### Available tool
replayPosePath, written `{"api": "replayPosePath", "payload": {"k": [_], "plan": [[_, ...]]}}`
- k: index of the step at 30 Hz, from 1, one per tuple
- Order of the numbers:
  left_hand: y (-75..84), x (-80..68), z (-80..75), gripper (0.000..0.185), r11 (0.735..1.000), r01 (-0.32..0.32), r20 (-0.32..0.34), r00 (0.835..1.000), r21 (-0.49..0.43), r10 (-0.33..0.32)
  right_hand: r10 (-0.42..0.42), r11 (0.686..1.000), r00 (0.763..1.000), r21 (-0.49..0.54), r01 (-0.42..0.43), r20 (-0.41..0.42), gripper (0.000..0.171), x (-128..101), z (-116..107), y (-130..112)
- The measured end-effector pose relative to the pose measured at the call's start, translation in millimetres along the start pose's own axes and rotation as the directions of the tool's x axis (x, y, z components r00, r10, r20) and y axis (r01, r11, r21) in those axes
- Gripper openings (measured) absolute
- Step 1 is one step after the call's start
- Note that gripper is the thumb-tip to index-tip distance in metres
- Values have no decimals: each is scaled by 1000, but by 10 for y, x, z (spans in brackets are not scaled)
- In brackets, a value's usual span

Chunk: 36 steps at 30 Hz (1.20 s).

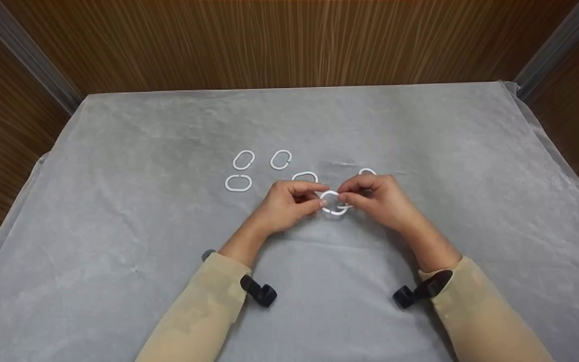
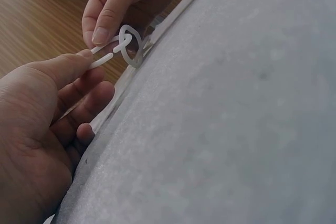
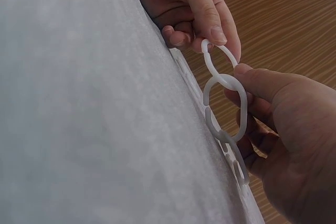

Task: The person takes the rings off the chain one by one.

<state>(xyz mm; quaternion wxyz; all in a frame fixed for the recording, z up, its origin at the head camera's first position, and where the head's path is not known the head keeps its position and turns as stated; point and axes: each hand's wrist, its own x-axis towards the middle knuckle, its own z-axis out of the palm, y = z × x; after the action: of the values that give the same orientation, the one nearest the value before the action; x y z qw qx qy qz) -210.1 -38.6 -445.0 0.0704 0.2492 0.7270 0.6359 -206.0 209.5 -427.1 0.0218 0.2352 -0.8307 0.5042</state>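
Two white rings held link to link above the middle of the grey cloth.

From the head camera, my left hand [image 1: 287, 203] and right hand [image 1: 382, 201] meet over the cloth [image 1: 118, 226], each pinching a white ring [image 1: 333, 203]; five loose rings [image 1: 244, 160] lie just beyond. The left wrist view shows my thumb and fingers nipping the open ring's [image 2: 102, 55] ends so its gap stays exposed. In the right wrist view my fingers steady the chain [image 3: 224, 109] that hangs below.

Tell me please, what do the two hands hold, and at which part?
Each hand pinches a white plastic ring by its rim: the left hand the upper ring, the right hand the ring linked into it.
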Motion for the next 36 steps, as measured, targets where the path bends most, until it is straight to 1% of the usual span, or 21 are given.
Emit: {"api": "replayPosePath", "payload": {"k": [11, 16, 22, 29, 36], "plan": [[-4, -3, 7, 27, 1000, 5, -18, 1000, 11, -4, -10, 1000, 1000, -17, 10, -6, 5, 5, 7, 8], [-18, 0, 11, 26, 1000, 0, -39, 999, 8, 1, 4, 1000, 1000, -6, -4, -7, 6, 3, 7, 8], [-19, 10, 9, 24, 1000, -4, -91, 996, 29, 7, 25, 1000, 999, 18, -25, -36, 10, 7, -1, 30], [-22, 18, 2, 26, 1000, 24, -159, 987, -6, -25, 64, 998, 990, 22, -62, -126, 12, -1, -12, 45], [-13, 24, -11, 27, 999, 32, -218, 975, -18, -35, 67, 998, 988, 15, -66, -136, 14, 7, -20, 48]]}}
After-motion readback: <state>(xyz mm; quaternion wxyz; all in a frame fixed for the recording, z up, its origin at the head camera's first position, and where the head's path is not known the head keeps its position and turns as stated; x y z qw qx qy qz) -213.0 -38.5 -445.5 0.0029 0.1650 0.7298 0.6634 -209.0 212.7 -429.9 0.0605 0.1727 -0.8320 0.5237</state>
